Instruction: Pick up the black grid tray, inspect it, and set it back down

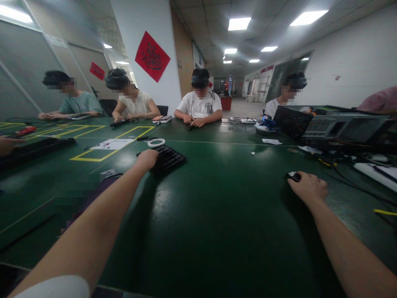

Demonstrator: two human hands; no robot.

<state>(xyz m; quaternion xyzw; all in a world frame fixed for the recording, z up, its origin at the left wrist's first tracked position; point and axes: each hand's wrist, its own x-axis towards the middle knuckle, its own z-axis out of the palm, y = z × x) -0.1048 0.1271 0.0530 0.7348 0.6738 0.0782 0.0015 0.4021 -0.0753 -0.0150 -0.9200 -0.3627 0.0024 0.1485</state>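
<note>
My left hand [148, 159] is stretched forward and closed on the left edge of a flat black tray [170, 159] divided into rectangular compartments. The tray is tilted, its near side over a dark shadow; whether it rests on the table I cannot tell. Just behind it lies a white ring [156, 142], like a roll of tape. To the right, my right hand [309, 188] is closed around a small black object [293, 176] with white markings, low over the green table [217, 223]. Its kind is not clear, and the fingers partly cover it.
Yellow tape outlines [93, 159] and a printed sheet [113, 144] are at the left, beyond a dark purple item [99, 190] beside my left forearm. Computer cases [325, 126] and cables [356, 180] crowd the right. Several people wearing headsets sit around the table.
</note>
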